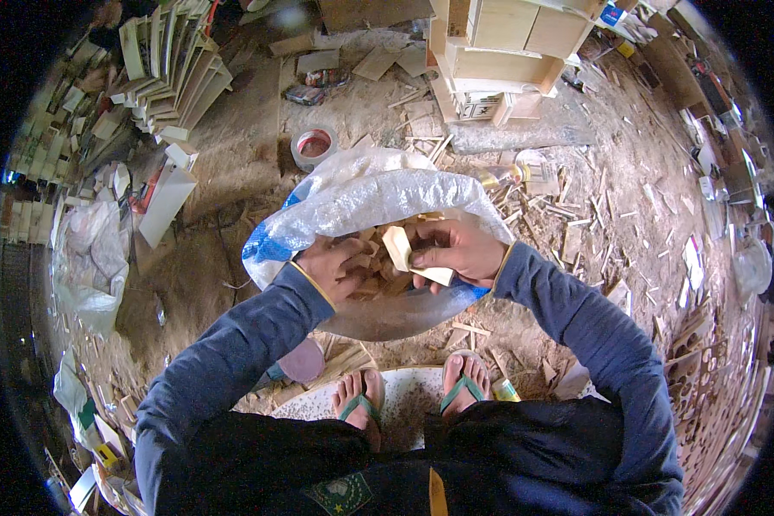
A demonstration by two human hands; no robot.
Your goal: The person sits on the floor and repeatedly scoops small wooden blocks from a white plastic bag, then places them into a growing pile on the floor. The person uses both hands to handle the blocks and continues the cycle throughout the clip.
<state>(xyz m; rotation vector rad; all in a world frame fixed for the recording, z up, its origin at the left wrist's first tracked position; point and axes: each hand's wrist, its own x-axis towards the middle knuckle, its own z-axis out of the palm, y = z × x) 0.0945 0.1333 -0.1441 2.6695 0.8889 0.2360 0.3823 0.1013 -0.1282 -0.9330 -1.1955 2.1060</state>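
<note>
Wood piece held over an open sack

A pale wood piece [397, 248] is gripped by the right hand [466, 248], its fingers clamped on it, over the mouth of a white and blue sack [378, 196]. Whether the pale strip showing lower down, by the right thumb, is part of the same piece cannot be told. The left hand [327, 261] is lowered into the left part of the opening, its fingers bent among wood scraps [390, 279]; whether anything is pinched by them cannot be told. Both wrists are covered by the yellow-edged cuffs of dark blue sleeves [245, 318].

The sack is set on a dirt floor [232, 168], just beyond two feet in green-strapped sandals [361, 401], which are rested on a speckled white slab [408, 397]. A roll of tape [299, 156] is seen near the sack's far left edge. More wood bits are strewn to the right. A clear plastic bag [93, 258] is left well apart on the left, and a pale wooden cabinet [503, 67] is stood at the far right.
</note>
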